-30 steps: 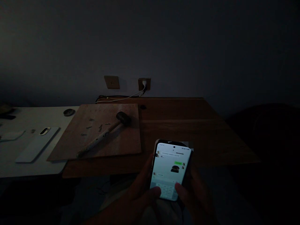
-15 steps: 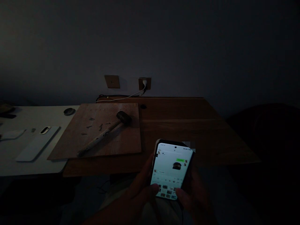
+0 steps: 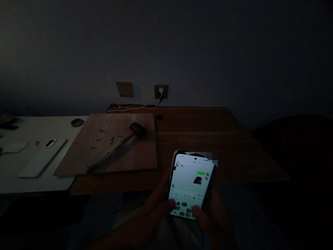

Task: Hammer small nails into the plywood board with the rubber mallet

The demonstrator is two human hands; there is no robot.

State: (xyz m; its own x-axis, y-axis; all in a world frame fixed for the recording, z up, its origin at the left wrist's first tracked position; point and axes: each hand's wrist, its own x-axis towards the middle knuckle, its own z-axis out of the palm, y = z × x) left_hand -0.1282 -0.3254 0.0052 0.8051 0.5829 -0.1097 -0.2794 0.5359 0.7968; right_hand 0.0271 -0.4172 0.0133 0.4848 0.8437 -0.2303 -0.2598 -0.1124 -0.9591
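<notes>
A lit smartphone (image 3: 191,187) is held upright in front of the desk edge, its screen showing a chat with a grid of small pictures at the bottom. My left hand (image 3: 156,208) grips its left side, with the thumb at the lower left of the screen. Around the right side, my right hand (image 3: 213,217) is closed, its thumb over the picture grid. The fingers behind the phone are hidden. Beyond lies a mallet (image 3: 114,152) with a dark head, resting on a wooden board (image 3: 137,159) among several small metal pieces (image 3: 111,140).
The wooden desk (image 3: 203,128) stands against the wall. On the white table (image 3: 59,187) at left lie a pale phone-shaped slab (image 3: 43,159) and a round dark dish (image 3: 77,122). A white plug (image 3: 161,91) sits in a wall socket, with cables trailing. The room is dim.
My right thumb has shifted left and slightly up over the picture grid. The phone sits slightly higher in view. Both hands still hold it.
</notes>
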